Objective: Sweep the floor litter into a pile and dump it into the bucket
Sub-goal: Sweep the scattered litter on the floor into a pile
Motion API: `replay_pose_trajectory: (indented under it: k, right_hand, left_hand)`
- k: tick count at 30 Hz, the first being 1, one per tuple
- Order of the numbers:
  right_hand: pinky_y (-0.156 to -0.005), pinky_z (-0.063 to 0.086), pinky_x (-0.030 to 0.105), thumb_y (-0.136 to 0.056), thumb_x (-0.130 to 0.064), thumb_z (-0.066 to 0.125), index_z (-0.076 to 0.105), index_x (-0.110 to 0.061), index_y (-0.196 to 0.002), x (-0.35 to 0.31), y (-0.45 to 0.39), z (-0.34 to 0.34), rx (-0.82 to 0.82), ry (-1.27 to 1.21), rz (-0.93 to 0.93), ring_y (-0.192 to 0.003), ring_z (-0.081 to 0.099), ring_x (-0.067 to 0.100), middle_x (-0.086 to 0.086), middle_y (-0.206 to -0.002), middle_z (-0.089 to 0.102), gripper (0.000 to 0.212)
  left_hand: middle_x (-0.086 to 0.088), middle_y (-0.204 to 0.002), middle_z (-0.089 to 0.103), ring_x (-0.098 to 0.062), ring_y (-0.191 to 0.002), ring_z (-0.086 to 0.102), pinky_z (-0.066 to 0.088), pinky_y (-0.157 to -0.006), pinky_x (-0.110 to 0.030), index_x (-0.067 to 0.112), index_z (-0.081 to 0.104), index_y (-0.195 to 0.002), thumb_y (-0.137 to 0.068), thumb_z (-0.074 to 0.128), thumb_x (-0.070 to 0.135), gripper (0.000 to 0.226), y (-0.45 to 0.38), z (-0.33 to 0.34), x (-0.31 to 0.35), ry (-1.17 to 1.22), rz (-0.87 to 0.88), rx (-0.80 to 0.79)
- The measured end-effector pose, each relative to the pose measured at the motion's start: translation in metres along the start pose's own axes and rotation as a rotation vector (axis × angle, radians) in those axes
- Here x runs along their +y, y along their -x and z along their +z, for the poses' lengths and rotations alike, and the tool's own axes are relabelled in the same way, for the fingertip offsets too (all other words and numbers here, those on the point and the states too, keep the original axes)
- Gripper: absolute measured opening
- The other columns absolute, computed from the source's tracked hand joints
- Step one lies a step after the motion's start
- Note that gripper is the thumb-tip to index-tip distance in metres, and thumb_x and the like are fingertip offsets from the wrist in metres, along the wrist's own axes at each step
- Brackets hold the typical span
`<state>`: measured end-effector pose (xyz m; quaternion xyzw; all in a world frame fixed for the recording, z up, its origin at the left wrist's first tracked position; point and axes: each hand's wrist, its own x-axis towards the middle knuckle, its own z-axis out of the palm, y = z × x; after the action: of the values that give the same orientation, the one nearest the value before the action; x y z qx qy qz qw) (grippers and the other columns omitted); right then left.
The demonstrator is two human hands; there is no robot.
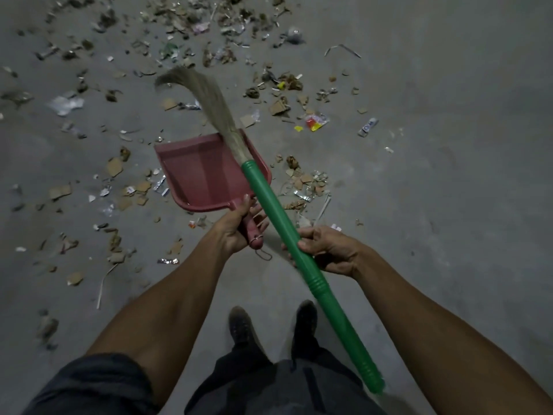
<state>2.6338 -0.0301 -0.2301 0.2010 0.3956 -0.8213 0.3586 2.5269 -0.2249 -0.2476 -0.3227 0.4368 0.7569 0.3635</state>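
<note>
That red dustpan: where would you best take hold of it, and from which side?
By its narrow handle, from the near end, as the left hand grips it now. The dustpan widens into a flat, walled scoop that fingers could not close round, and its open mouth points away toward the litter.

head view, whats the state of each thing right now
broom: held up, bristles bent left
dustpan: held, empty
left hand: grips the dustpan handle
right hand: grips the broom's green handle
litter: scattered over the floor, no pile
bucket: not in view
</note>
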Motion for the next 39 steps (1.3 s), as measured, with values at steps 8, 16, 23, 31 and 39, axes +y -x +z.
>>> replay_pose_trajectory:
  k: [8,16,23,31,39]
  right_hand:
    - [-0.076,0.058,0.033,-0.085,0.005,0.053,0.051,0.009,-0.130,0.003,-0.017,0.030,-0.080,0.033,0.055,-0.084,0.069,0.023,0.020,-0.108,0.063,0.045]
    - [-0.084,0.057,0.035,-0.086,0.004,0.054,0.055,0.008,-0.124,0.009,-0.018,0.045,-0.054,0.084,0.096,-0.087,0.067,0.024,0.018,-0.105,0.069,0.039]
    - [-0.081,0.057,0.032,-0.087,0.009,0.060,0.058,0.003,-0.117,0.014,-0.013,0.058,0.145,0.650,0.077,-0.093,0.064,0.022,0.017,-0.107,0.067,0.031]
    - [-0.061,0.051,0.033,-0.096,-0.021,0.060,0.049,-0.018,-0.094,0.058,-0.005,0.039,0.295,1.006,0.095,-0.068,0.057,0.019,0.008,-0.082,0.057,0.011]
    - [-0.064,0.039,0.035,-0.089,-0.047,0.062,0.044,-0.021,-0.101,0.100,-0.013,0.054,0.537,1.334,-0.042,-0.078,0.056,0.028,0.005,-0.087,0.057,0.035]
  left_hand:
    - [-0.005,-0.086,0.072,-0.017,-0.078,0.070,0.059,-0.074,-0.042,0.008,0.077,-0.083,-0.071,0.067,0.032,0.028,0.015,-0.023,-0.007,0.241,0.110,-0.129]
    - [-0.010,-0.079,0.073,-0.019,-0.071,0.072,0.061,-0.068,-0.038,0.004,0.064,-0.095,-0.087,0.063,0.021,0.018,0.021,-0.042,-0.001,0.294,0.163,-0.077]
    - [-0.010,-0.064,0.071,-0.023,-0.077,0.067,0.049,-0.093,-0.051,0.005,0.060,-0.088,-0.096,0.058,0.014,0.012,0.014,-0.046,0.019,0.257,0.173,0.109]
    - [-0.012,-0.099,0.070,-0.028,-0.095,0.068,0.051,-0.093,-0.049,0.004,0.061,-0.097,-0.095,0.059,0.015,0.011,0.009,-0.073,0.058,0.202,0.250,0.220]
    - [-0.008,-0.094,0.069,-0.022,-0.085,0.069,0.056,-0.082,-0.042,0.007,0.060,-0.101,-0.094,0.060,0.016,0.011,0.010,-0.107,0.062,0.173,0.213,0.266]
